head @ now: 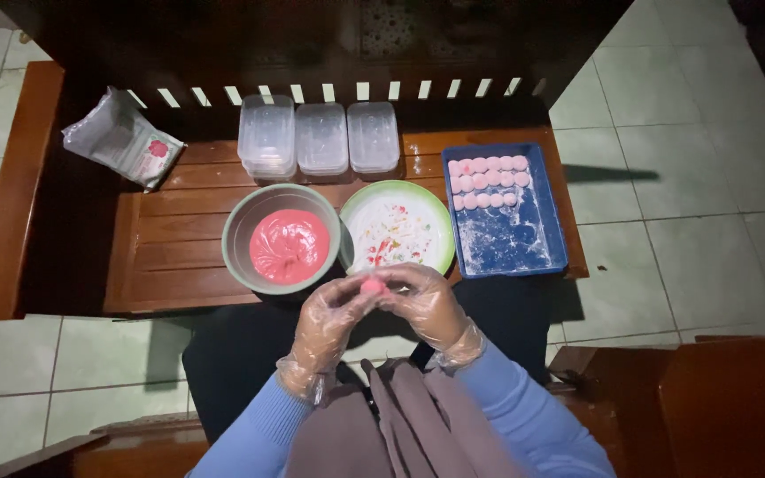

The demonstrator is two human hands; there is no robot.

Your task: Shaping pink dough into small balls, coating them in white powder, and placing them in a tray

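With my left hand [340,312] and right hand [422,299] cupped around the pink dough ball [372,286], I should roll gently, pressing evenly for roundness.

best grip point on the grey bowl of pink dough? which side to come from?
Probably the near rim of the grey bowl, pinched from above on the person's side. The rim is bare all round and the pink dough sits low inside. Its right edge touches or overlaps the plate, and clear tubs stand close behind. The left rim is also open. Both gloved hands, left hand and right hand, are occupied with a small pink piece.
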